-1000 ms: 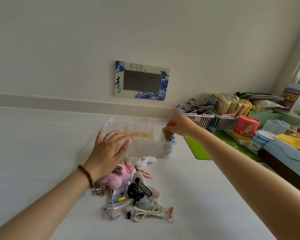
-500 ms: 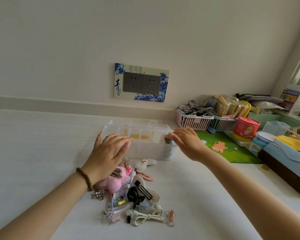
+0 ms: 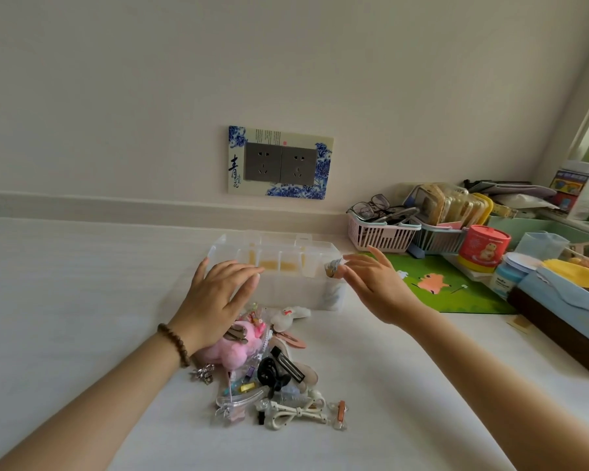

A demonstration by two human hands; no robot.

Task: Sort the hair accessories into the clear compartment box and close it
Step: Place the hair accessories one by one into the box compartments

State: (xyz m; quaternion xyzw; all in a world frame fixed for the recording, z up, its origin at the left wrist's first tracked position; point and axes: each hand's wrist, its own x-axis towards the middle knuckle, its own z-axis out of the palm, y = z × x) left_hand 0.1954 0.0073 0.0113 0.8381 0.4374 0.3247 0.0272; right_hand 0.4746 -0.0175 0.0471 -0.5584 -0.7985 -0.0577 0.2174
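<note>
Box (image 3: 286, 290) is being flanked by left hand (image 3: 218, 297) and right hand (image 3: 376, 287) — both spread, empty — and could be knocked askew by a push.

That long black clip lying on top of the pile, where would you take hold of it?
Pinch the black clip across its narrow width, about midway along, coming straight down from above. It lies flat and slanted on top of the pile, so both long edges look exposed, while its ends run into other pieces. The right hand is open and holds nothing, so it seems free to take it.
</note>
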